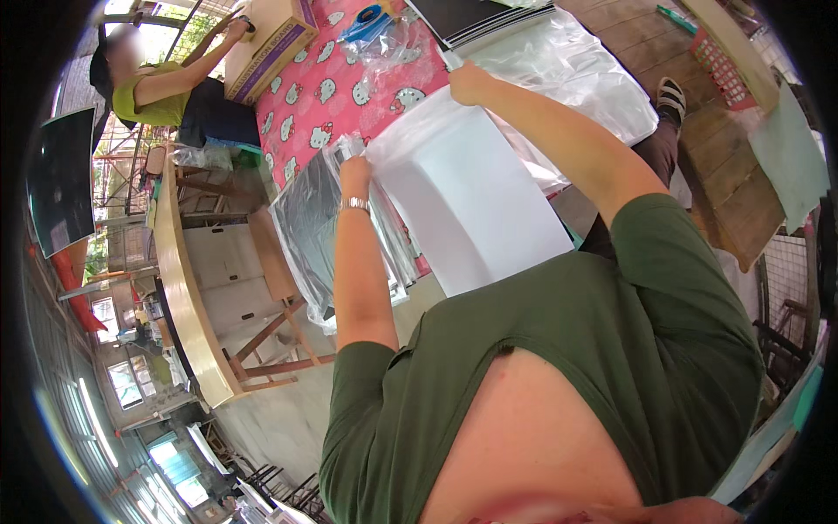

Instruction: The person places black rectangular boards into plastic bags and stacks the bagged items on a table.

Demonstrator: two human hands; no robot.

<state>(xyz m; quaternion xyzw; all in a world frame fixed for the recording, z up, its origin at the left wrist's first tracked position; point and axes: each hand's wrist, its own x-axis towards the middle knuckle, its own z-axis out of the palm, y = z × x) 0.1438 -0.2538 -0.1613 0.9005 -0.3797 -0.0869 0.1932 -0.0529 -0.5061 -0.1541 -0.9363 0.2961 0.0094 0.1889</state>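
A large white board (476, 205) slants between my arms, its near edge against my dark green shirt. Clear plastic film (410, 127) shows around its far end; how far it wraps the board I cannot tell. My left hand (355, 175) is closed at the far left corner, fingers mostly hidden. At the far right corner my right hand (471, 85) is closed on the plastic edge. Left of the board lies a stack of dark boards in clear plastic (305, 223). Beyond my right hand is a pile of black boards (480, 22), with clear plastic sleeves (594, 74) beside it.
A pink patterned cloth (297, 105) covers the table. On it sit a blue tape dispenser (367, 24) and a cardboard carton (271, 48), which a co-worker in a yellow-green shirt (153, 94) handles. A wooden-edged table (179, 288) stands left, a red basket (723, 70) far right.
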